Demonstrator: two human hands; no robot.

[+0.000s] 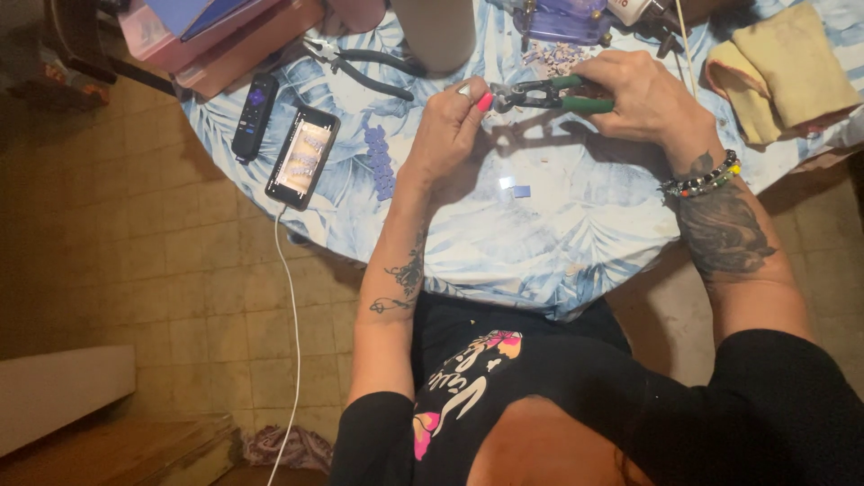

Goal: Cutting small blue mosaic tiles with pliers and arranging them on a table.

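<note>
My right hand grips green-handled pliers over a round table with a blue leaf-pattern cloth. The pliers' jaws point left toward my left hand, whose fingertips pinch a small silvery piece right at the jaws. The piece is too small to make out. A beaded bracelet circles my right wrist.
A phone with a lit screen and white cable lies at the table's left, a black remote beside it. Black pliers, a purple beaded strip, a grey cylinder, pink boxes, and yellow cloths surround the hands.
</note>
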